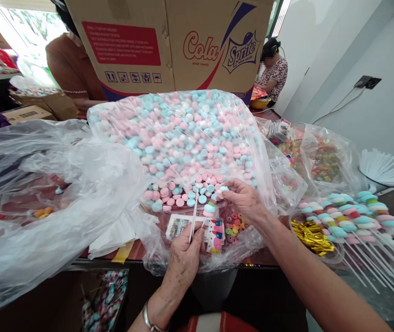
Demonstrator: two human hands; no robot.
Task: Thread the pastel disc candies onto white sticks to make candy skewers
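Note:
My left hand [186,242] is closed around a thin white stick [194,210] that points up and away from me. A short stack of marshmallows [209,210] with a green and red piece sits just right of the stick; whether my left hand holds it too, I cannot tell. My right hand [241,197] pinches a pale blue and pink marshmallow [222,190] above the mouth of a big clear bag [264,170]. Loose pink, blue and white marshmallows [179,201] spill from that bag. Under my hands lie printed cards [214,236] and small ring gummies [233,227].
Finished marshmallow skewers [352,216] lie at right beside a tub of gold ties [312,236] and a bundle of white sticks [386,168]. A large carton [183,14] stands behind the bag. Crumpled plastic [79,184] covers the left. Two people sit farther back.

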